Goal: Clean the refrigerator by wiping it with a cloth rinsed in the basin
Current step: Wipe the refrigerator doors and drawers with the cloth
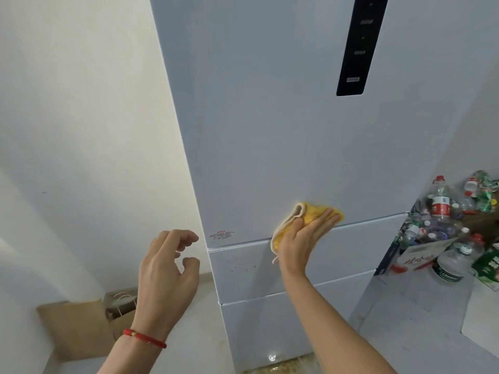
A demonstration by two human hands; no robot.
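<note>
Wiping step: right hand (302, 238), fingers flat, presses yellow cloth (310, 213) on fridge door (270, 117); left hand (167, 268) idle (loosely curled, holding nothing). Next: probably drawer fronts below.

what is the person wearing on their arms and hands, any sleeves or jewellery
Both forearms are bare, with no sleeves in view and no gloves. The left hand has a thin red cord bracelet at the wrist, with a small gold bead on it. The right hand shows no ring, watch or band.
</note>
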